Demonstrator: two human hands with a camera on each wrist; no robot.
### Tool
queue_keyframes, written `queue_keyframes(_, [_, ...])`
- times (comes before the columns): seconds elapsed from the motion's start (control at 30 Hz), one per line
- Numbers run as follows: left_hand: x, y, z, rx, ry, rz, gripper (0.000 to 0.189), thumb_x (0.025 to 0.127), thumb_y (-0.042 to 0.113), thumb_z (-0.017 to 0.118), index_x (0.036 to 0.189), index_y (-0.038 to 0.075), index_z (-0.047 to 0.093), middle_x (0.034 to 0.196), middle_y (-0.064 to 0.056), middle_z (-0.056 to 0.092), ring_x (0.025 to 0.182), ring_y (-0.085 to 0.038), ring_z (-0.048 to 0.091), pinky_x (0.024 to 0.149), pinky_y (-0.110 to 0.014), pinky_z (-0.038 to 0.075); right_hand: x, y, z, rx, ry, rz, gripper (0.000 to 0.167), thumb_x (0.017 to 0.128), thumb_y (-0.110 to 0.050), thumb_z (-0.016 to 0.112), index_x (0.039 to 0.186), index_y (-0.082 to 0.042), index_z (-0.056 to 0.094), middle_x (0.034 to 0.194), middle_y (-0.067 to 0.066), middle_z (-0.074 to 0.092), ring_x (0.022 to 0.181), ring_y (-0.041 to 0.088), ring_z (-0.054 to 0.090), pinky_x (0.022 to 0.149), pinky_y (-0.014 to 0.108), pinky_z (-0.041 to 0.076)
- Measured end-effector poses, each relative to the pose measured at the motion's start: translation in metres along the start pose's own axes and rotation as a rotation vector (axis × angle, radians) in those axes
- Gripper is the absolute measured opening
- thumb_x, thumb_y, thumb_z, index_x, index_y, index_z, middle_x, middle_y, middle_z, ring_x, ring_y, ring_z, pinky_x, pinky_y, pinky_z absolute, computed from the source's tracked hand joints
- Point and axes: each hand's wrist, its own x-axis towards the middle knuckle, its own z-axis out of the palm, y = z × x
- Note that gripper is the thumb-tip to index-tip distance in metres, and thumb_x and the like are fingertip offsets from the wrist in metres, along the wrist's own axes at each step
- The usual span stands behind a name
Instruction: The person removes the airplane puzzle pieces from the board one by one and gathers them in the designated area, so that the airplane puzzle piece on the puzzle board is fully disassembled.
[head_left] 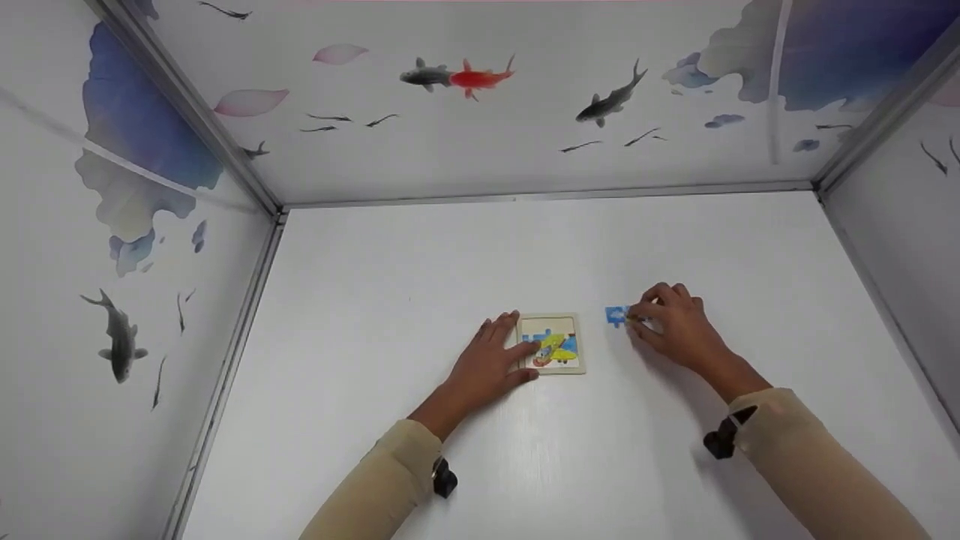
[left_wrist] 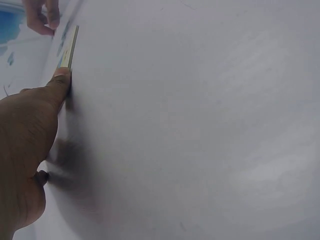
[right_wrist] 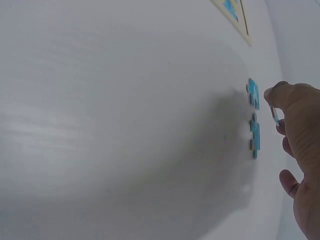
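Note:
A small square wooden jigsaw tray (head_left: 580, 345) lies on the white table, partly filled with yellow and blue picture pieces (head_left: 564, 350). Along its left side rests my left hand (head_left: 484, 365), fingers mostly straight, with one finger over the picture and the thumb at the front edge. To the right of the tray, my right hand (head_left: 679, 326) pinches a small jigsaw piece (right_wrist: 274, 116) between thumb and fingertips. Just beneath that hand are a blue jigsaw piece (right_wrist: 253, 93) and another blue piece (right_wrist: 255, 136), both on the table; in the head view the fingers partly hide them.
White panels with painted fish and lotus leaves enclose the table (head_left: 375, 277) at the back and on both sides. A metal rail (head_left: 517, 199) runs along the back edge. Black wrist cameras are strapped at both beige sleeves (head_left: 810, 442).

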Motion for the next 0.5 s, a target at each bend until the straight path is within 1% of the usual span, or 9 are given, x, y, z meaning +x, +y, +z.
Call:
queue_keyframes(0.07, [0.000,0.001,0.000,0.001,-0.003,-0.002,0.060,0.111,0.063,0.053,0.161,0.032,0.060,0.181,-0.016,0.026,0.169,-0.033,0.022,0.136,-0.048,0.020,-0.004,0.008,-0.003,-0.005,0.018,-0.003,0.016,0.097,-0.012,0.085,0.113,-0.012,0.085,0.118,0.016,0.065,0.106,0.037,0.055,0.085,0.061,0.046])
queue_keyframes(0.27, [0.001,0.004,-0.002,0.003,-0.015,-0.026,0.057,0.111,0.061,0.056,0.161,0.034,0.059,0.182,-0.014,0.025,0.170,-0.030,0.019,0.136,-0.041,0.020,-0.016,0.029,-0.009,-0.019,0.052,0.010,0.013,0.097,-0.011,0.084,0.111,-0.011,0.084,0.119,0.019,0.064,0.106,0.040,0.055,0.083,0.067,0.048])
queue_keyframes(0.37, [0.000,0.005,-0.003,0.005,-0.012,-0.037,0.056,0.110,0.059,0.058,0.161,0.034,0.060,0.182,-0.013,0.026,0.170,-0.029,0.020,0.136,-0.041,0.021,-0.019,0.035,-0.012,-0.029,0.055,0.020,0.014,0.098,-0.011,0.083,0.112,-0.011,0.083,0.121,0.020,0.064,0.107,0.042,0.056,0.083,0.069,0.048])
queue_keyframes(0.5, [0.000,0.006,-0.003,0.002,-0.011,-0.039,0.056,0.110,0.059,0.058,0.160,0.034,0.060,0.182,-0.013,0.026,0.170,-0.029,0.020,0.136,-0.041,0.021,-0.022,0.038,-0.015,-0.033,0.049,0.033,0.016,0.099,-0.011,0.082,0.115,-0.008,0.081,0.122,0.022,0.064,0.109,0.044,0.056,0.083,0.071,0.048])
